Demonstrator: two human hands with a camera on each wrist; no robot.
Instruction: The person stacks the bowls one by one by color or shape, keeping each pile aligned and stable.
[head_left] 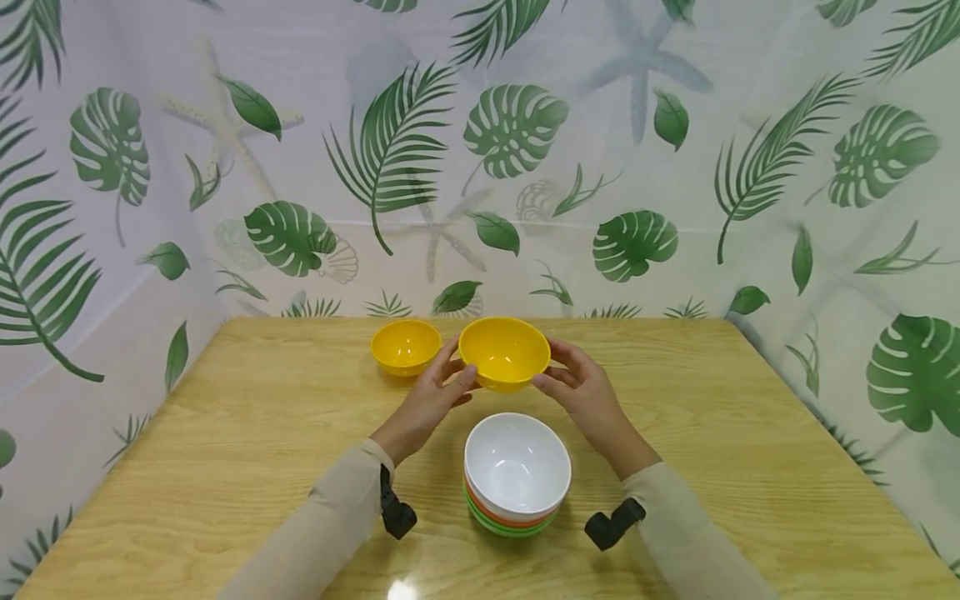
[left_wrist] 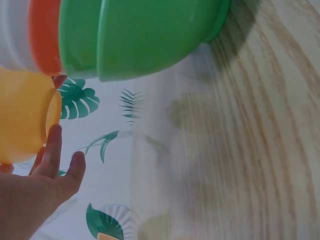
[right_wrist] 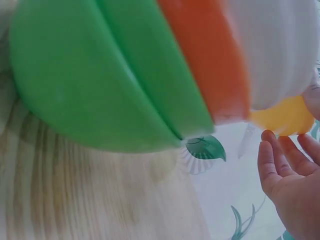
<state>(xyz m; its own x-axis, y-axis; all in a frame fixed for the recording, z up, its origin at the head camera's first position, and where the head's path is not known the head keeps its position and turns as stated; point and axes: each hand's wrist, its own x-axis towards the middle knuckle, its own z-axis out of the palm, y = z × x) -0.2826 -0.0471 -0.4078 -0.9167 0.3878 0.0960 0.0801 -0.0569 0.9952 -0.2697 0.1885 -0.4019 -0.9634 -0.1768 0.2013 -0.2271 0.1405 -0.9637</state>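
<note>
A yellow bowl point(head_left: 504, 354) is held up between both hands, behind the stack in the head view, its inside facing the camera. My left hand point(head_left: 427, 407) grips its left side, thumb near the rim. On the opposite side my right hand point(head_left: 592, 400) grips it, thumb at the front. Closer to me stands a stack of nested bowls, with a white bowl point(head_left: 517, 463) on top. The wrist views show an orange bowl point(right_wrist: 207, 55) under the white and green bowls point(left_wrist: 145, 40) at the bottom. The held bowl's far side is hidden.
Another yellow bowl point(head_left: 406, 348) rests at the back of the wooden table point(head_left: 247, 450), left of the held one. A leaf-printed cloth point(head_left: 510, 250) hangs behind the table and along its sides. Black wrist cameras are strapped to both sleeves.
</note>
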